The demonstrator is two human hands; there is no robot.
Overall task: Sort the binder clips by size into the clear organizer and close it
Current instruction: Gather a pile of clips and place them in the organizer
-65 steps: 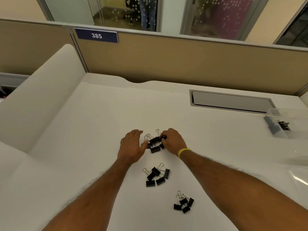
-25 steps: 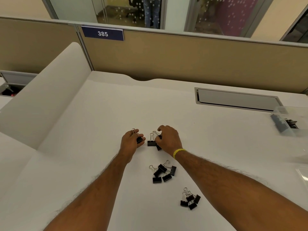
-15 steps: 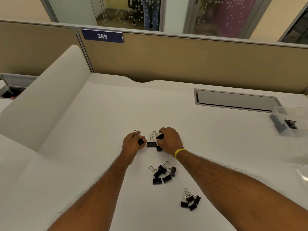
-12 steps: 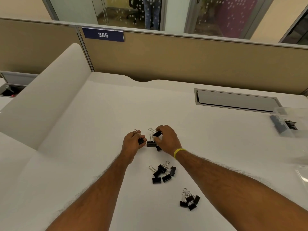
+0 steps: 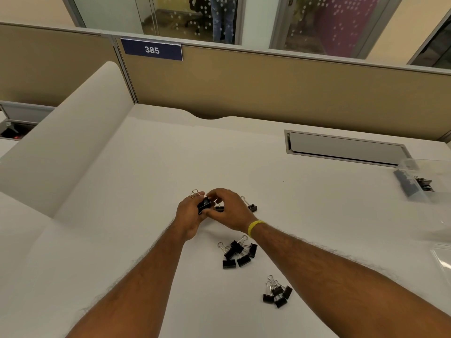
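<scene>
Now our left hand (image 5: 189, 215) grips several binder clips (image 5: 203, 205) mid-desk. Our right hand (image 5: 230, 212) curls against them, its hold unclear. We should bunch one size only, then carry it right to the organizer (image 5: 415, 184).

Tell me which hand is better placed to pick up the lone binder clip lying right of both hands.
Right, probably. The lone binder clip lies just beside the right hand, on its outer side. The left hand grips other binder clips and is farther away.

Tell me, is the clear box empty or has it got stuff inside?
Not empty: dark clips show inside the clear organizer.
</scene>
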